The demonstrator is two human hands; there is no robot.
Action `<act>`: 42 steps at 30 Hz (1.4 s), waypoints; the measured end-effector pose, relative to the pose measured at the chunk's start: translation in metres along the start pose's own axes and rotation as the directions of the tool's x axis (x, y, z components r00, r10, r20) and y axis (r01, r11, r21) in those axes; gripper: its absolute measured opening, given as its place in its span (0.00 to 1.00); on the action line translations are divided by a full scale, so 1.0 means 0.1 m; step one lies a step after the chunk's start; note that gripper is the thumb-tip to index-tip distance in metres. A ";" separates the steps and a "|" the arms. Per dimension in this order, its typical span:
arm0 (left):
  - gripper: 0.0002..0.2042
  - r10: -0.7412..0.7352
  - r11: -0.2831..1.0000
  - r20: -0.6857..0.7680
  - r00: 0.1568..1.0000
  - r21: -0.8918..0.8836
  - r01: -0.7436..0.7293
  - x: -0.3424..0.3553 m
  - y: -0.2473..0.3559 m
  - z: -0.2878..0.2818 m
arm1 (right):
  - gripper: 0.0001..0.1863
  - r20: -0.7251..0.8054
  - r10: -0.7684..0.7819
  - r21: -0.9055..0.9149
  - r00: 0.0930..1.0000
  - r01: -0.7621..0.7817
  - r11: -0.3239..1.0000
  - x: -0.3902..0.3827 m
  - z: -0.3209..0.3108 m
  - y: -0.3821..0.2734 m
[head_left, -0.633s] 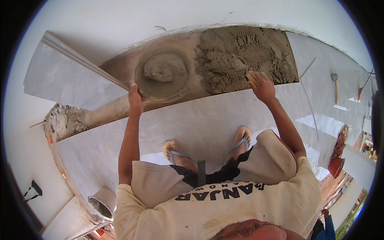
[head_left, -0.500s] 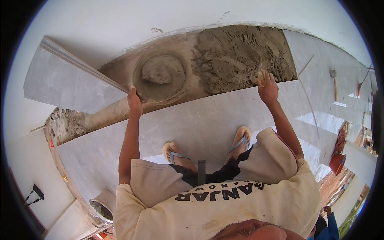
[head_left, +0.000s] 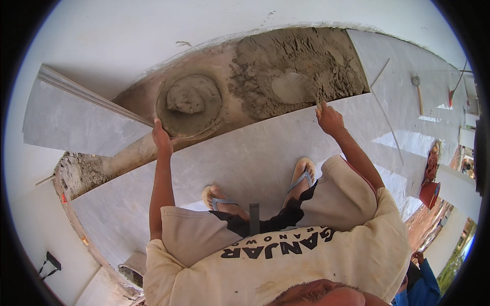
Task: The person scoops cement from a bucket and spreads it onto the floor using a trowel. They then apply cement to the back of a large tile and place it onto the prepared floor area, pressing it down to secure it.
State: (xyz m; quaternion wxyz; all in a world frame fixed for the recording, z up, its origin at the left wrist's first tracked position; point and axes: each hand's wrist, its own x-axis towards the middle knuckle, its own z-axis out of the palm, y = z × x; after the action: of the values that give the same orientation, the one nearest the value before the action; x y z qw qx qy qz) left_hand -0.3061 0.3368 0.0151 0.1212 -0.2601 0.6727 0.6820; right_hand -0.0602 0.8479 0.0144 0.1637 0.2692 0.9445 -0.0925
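Note:
My left hand (head_left: 162, 136) is closed on the near left rim of a round bucket (head_left: 220, 120), its fingers partly hidden behind the edge. Inside the bucket lies wet grey cement (head_left: 186, 94), heaped in the middle. My right hand (head_left: 330, 118) grips the handle of a trowel at the near edge of a rough mortar bed (head_left: 334, 61). A smooth grey patch, apparently the trowel blade (head_left: 293, 87) coated in cement, lies flat over the mortar. Laid grey floor tiles (head_left: 245, 148) border the bed on my side.
Large loose grey tiles (head_left: 76, 117) stand stacked and tilted against the wall at left. A mallet (head_left: 419, 96) and a thin strip (head_left: 390, 120) lie on tiles at right. A bucket (head_left: 133, 268) is at lower left, a red container (head_left: 430, 195) at right. Another person (head_left: 421, 283) is at lower right.
My right hand has turned and drawn slightly left and nearer, and a smooth grey patch now shows over the mortar. The left hand stays on the bucket rim. The whole view has shifted slightly.

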 end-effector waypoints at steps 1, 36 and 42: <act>0.28 0.007 1.000 -0.001 1.000 -0.003 -0.007 0.03 -0.03 -0.01 | 0.20 -0.022 0.038 0.002 0.999 -0.038 0.999 0.10 0.00 0.13; 0.29 0.433 0.867 -0.160 0.887 0.342 -0.362 0.21 -0.29 0.01 | 0.26 0.240 -0.336 -0.052 0.911 0.358 0.932 -0.15 -0.28 -0.71; 0.29 0.394 0.870 -0.201 0.897 0.396 -0.293 0.12 -0.26 -0.02 | 0.18 0.019 -0.343 -0.086 0.939 0.343 0.935 0.60 -0.22 -0.63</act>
State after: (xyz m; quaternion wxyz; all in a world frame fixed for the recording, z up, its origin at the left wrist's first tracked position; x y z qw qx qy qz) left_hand -0.3028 0.3347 -0.0132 -0.0528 -0.2010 0.8305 0.5168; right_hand -0.1481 0.8300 0.0183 0.1587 0.0926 0.9799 -0.0783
